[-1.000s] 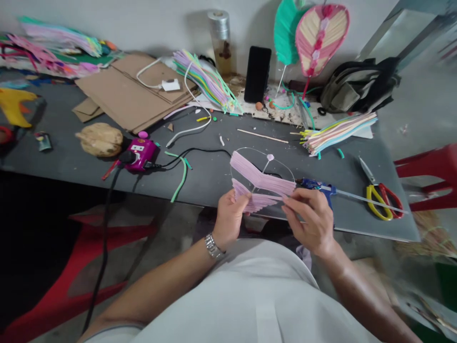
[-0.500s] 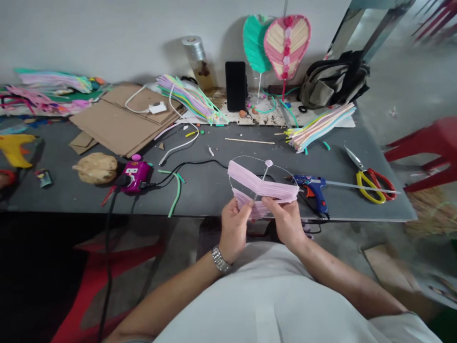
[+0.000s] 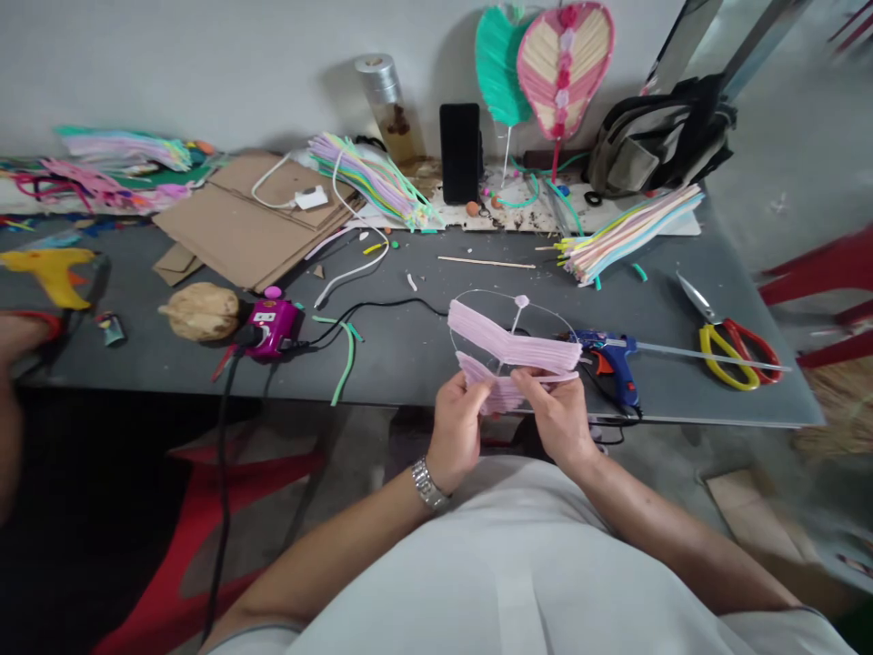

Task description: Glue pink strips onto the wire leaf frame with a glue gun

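Note:
Both hands hold a half-made leaf of pale pink strips on a thin wire hoop, at the table's near edge. My left hand, with a metal watch on the wrist, pinches the lower left strips. My right hand pinches the lower middle of the leaf with fingers closed. A blue glue gun lies just right of the leaf on the grey table, its clear glue stick pointing right.
Yellow and red scissors lie at the right. Bundles of coloured strips, cardboard sheets, a magenta power strip, a phone, finished leaves and a bag stand further back. Red plastic chairs flank the table.
My right hand has moved from beside the glue gun to the lower middle of the pink leaf. The view has shifted, and the glue gun now lies uncovered.

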Motion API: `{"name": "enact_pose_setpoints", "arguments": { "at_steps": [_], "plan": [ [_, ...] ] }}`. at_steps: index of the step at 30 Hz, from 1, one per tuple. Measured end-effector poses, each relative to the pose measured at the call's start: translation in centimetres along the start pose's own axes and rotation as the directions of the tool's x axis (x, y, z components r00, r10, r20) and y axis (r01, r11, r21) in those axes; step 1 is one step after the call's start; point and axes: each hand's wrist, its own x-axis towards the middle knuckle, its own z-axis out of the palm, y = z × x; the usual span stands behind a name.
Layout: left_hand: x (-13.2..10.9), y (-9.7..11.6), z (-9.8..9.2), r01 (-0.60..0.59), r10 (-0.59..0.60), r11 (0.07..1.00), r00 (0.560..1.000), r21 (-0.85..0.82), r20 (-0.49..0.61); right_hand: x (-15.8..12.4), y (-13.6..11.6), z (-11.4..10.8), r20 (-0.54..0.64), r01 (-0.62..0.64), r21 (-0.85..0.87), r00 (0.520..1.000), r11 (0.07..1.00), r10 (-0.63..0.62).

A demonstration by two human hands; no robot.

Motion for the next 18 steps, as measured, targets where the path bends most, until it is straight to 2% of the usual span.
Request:
{"name": "enact_pose_setpoints", "arguments": {
  "at_steps": [12,18],
  "plan": [
    [0.39,-0.23,-0.26,-0.003,0.005,0.999,1.000,0.053,-0.029,-0.28,-0.50,-0.23,0.075,-0.066,-0.102,0.994,0.993,0.074],
    [0.45,-0.63,-0.54,-0.025,0.027,0.996,0.999,0.085,-0.021,-0.41,-0.25,0.22,0.007,-0.064,-0.103,0.998,0.993,0.065]
  ]
}}
